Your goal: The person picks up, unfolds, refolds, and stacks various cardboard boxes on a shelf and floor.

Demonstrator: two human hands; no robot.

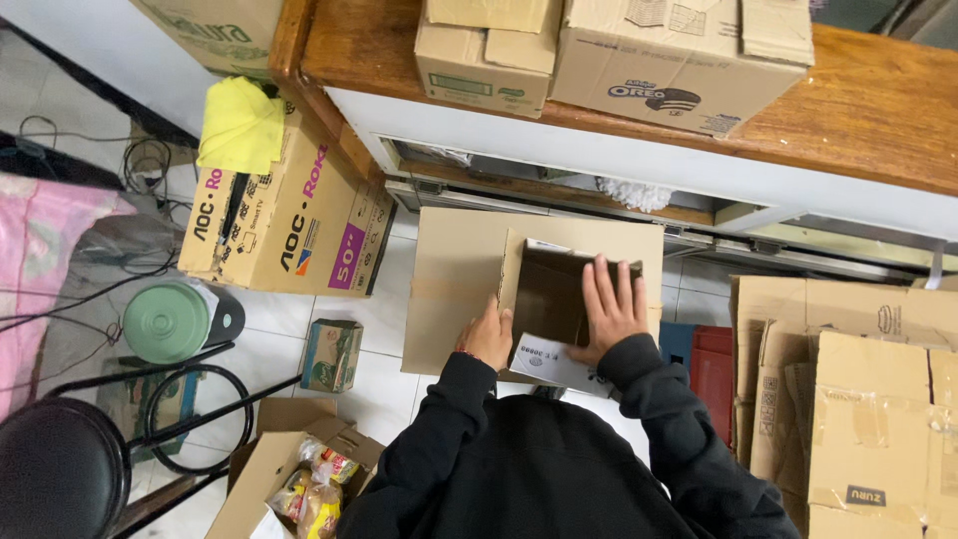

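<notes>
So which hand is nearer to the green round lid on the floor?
Left. The left hand grips the open cardboard box's left edge, on the side towards the green lid. The right hand rests on the box's far side, farther from the lid.

You are viewing an evenly lit indoor scene under soft, diffuse overhead light. Shadows are weak; the inside of the open cardboard box (547,299) is dark. Your black sleeves (559,449) lose detail. The white floor tiles (279,319) show mild glare. Focus is sharp centrally, with slight wide-angle bending toward the frame edges.
</notes>
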